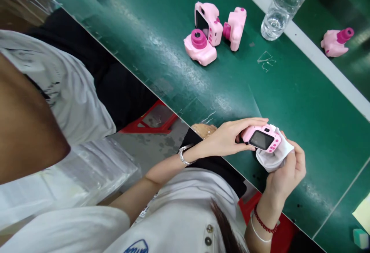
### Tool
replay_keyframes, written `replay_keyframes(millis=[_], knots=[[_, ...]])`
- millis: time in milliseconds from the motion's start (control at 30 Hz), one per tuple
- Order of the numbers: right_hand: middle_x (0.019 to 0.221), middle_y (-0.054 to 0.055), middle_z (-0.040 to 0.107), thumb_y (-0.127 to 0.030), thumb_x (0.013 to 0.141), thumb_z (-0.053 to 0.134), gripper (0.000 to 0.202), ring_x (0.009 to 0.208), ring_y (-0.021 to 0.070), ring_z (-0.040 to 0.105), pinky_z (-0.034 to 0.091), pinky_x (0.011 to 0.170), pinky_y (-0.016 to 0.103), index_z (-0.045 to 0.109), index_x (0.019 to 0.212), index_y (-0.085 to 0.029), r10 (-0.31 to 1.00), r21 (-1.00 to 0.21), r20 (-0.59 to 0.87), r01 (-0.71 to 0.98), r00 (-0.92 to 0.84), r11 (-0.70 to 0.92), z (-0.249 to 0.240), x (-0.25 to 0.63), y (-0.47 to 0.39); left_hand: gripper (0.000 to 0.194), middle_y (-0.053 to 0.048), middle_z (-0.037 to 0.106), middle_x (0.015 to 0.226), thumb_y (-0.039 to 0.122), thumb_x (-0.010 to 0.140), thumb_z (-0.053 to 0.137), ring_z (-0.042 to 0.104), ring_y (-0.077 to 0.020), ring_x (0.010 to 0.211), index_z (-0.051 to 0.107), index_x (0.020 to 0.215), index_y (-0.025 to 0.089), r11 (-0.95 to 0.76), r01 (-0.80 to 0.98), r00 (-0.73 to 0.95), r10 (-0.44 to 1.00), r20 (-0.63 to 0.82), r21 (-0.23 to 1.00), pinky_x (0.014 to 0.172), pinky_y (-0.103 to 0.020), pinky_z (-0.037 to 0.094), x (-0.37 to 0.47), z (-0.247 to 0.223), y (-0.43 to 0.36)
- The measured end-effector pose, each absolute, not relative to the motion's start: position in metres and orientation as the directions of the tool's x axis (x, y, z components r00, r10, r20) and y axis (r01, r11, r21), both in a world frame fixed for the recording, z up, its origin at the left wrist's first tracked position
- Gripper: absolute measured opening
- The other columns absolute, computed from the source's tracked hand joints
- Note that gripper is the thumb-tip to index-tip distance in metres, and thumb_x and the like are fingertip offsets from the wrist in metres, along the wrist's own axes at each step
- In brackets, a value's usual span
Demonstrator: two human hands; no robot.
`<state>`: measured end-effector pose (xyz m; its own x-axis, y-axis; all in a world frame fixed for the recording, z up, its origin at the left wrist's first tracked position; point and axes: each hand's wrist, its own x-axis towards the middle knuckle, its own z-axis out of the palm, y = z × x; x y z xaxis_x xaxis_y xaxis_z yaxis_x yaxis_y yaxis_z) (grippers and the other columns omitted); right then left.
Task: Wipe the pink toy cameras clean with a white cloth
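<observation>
Near the table's front edge, my left hand (231,136) grips a pink toy camera (261,139) by its left end. The camera's dark screen and magenta buttons face up. My right hand (289,164) is closed on the edge of a white cloth (270,161), which looks like a small pouch or wiping cloth. That cloth lies under and around the camera's lower and right sides. What faces down on the camera is hidden.
Several pink toy cameras (202,51) stand at the table's back, with another (333,43) past the pale strip. A clear plastic bottle (281,12) stands nearby. A sponge-like block (360,238) lies at far right. Another person (66,91) sits to the left.
</observation>
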<state>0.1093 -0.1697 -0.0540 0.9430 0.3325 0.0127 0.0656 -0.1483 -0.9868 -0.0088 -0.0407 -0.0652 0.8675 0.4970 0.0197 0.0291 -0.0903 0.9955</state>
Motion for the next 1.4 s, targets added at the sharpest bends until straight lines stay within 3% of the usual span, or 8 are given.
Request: replay_keyframes(millis=[133, 267, 500, 667, 800, 1000, 1167, 1400], knots=[[0.093, 0.003, 0.077, -0.026, 0.083, 0.066, 0.01, 0.099, 0.0223, 0.072, 0.054, 0.096, 0.039, 0.073, 0.086, -0.02, 0.33, -0.994, -0.006, 0.031, 0.944, -0.106, -0.052, 0.109, -0.17, 0.061, -0.008, 0.06, 0.147, 0.03, 0.08, 0.081, 0.062, -0.0221, 0.128, 0.059, 0.137, 0.024, -0.08, 0.026, 0.859, 0.512, 0.018, 0.996, 0.096, -0.027, 0.052, -0.009, -0.065, -0.041], [0.096, 0.002, 0.077, -0.025, 0.081, 0.066, 0.009, 0.097, 0.0212, 0.073, 0.055, 0.091, 0.036, 0.072, 0.086, -0.02, 0.327, -0.995, -0.049, -0.019, 0.944, -0.094, -0.048, 0.109, -0.173, 0.07, -0.002, 0.075, 0.094, 0.04, 0.069, 0.088, 0.061, -0.0108, 0.068, 0.065, 0.13, 0.017, 0.021, 0.108, 0.808, 0.581, -0.1, 0.994, 0.065, -0.022, 0.049, -0.01, -0.055, -0.048], [0.088, 0.001, 0.076, -0.026, 0.073, 0.069, 0.009, 0.085, 0.0203, 0.072, 0.055, 0.076, 0.031, 0.072, 0.079, -0.02, 0.299, -0.987, -0.126, -0.088, 0.946, -0.138, -0.039, 0.111, -0.184, 0.07, 0.008, 0.051, 0.055, 0.051, 0.058, 0.093, 0.041, -0.006, 0.049, 0.076, 0.116, 0.018, -0.019, 0.137, 0.725, 0.683, -0.087, 0.99, 0.048, -0.02, 0.034, -0.01, -0.038, -0.06], [0.092, 0.002, 0.073, -0.032, 0.076, 0.07, 0.012, 0.085, 0.0184, 0.069, 0.053, 0.07, 0.027, 0.068, 0.081, -0.021, 0.325, -0.979, -0.18, -0.138, 0.928, -0.148, -0.034, 0.114, -0.193, 0.072, -0.003, 0.078, 0.09, 0.051, 0.062, 0.091, 0.062, -0.0117, 0.067, 0.073, 0.123, 0.018, -0.084, 0.047, 0.778, 0.628, 0.016, 0.995, 0.063, -0.022, 0.051, -0.013, -0.038, -0.054], [0.084, 0.0, 0.068, -0.053, 0.078, 0.072, 0.032, 0.073, 0.0148, 0.064, 0.052, 0.063, 0.025, 0.063, 0.082, -0.023, 0.49, -0.947, -0.317, -0.301, 0.812, -0.113, -0.029, 0.117, -0.195, 0.072, -0.009, 0.068, 0.136, 0.04, 0.066, 0.092, 0.068, -0.0238, 0.118, 0.068, 0.132, 0.024, 0.093, -0.086, 0.876, 0.481, 0.03, 0.992, 0.084, -0.025, 0.059, -0.015, -0.044, -0.044], [0.063, -0.007, 0.055, -0.057, 0.079, 0.075, 0.041, 0.039, 0.0068, 0.036, 0.029, 0.036, 0.019, 0.059, 0.098, -0.025, 0.683, -0.877, -0.475, -0.363, 0.556, -0.315, -0.016, 0.122, -0.182, 0.077, -0.012, 0.064, 0.142, 0.035, 0.065, 0.093, 0.066, -0.0261, 0.123, 0.064, 0.136, 0.025, 0.273, -0.131, 0.859, 0.511, -0.029, 0.953, 0.087, -0.026, 0.061, -0.022, -0.052, -0.035], [0.097, 0.003, 0.074, -0.043, 0.079, 0.08, 0.037, 0.07, 0.0151, 0.066, 0.053, 0.056, 0.024, 0.07, 0.11, -0.025, 0.835, -0.919, -0.048, 0.304, 0.547, -0.252, -0.005, 0.127, -0.165, 0.074, -0.008, 0.056, 0.151, 0.03, 0.076, 0.086, 0.063, -0.0262, 0.128, 0.055, 0.144, 0.031, 0.163, -0.117, 0.838, 0.546, 0.009, 0.98, 0.098, -0.033, 0.06, -0.031, -0.055, -0.026], [0.102, 0.005, 0.073, -0.012, 0.086, 0.073, 0.035, 0.093, 0.0189, 0.07, 0.059, 0.077, 0.03, 0.065, 0.118, -0.023, 0.801, -0.516, 0.554, 0.848, 0.226, 0.118, -0.012, 0.113, -0.146, 0.1, -0.006, 0.037, 0.165, 0.027, 0.072, 0.089, 0.042, -0.0291, 0.149, 0.035, 0.156, 0.038, 0.15, -0.314, 0.763, 0.628, 0.155, 0.937, 0.111, -0.038, 0.053, -0.035, -0.059, -0.026]])
